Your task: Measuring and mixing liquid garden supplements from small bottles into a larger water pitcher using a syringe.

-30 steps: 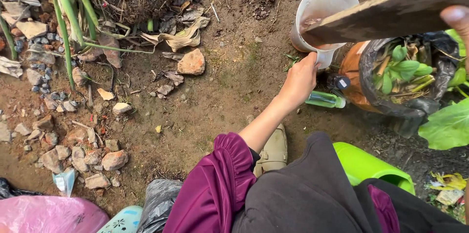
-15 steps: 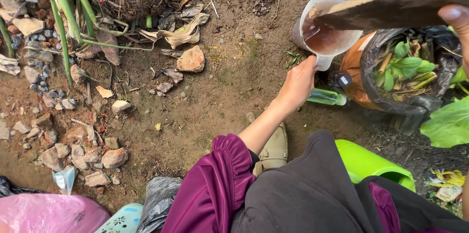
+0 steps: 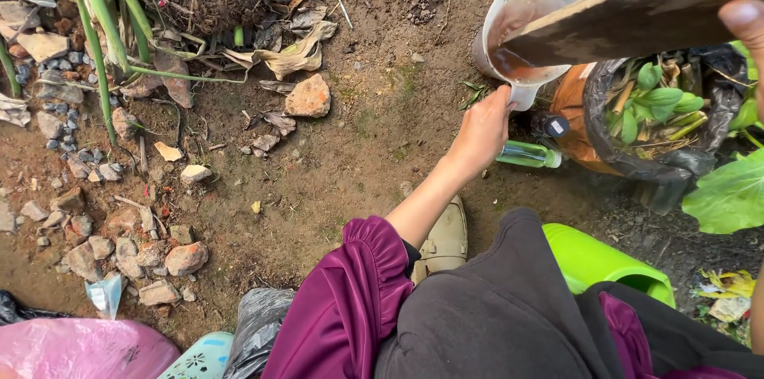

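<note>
1 white jug of brown liquid, left hand gripping its handle; right hand clamps 1 wooden plank; 1 green bottle nearby.

White jug, brown liquid

Smooth translucent plastic jug, rough weathered wooden plank, glossy green plastic bottle

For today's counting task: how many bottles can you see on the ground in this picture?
1: a green bottle with a dark cap lies on the soil just right of the left hand, below the white jug. Others may be hidden.
</note>
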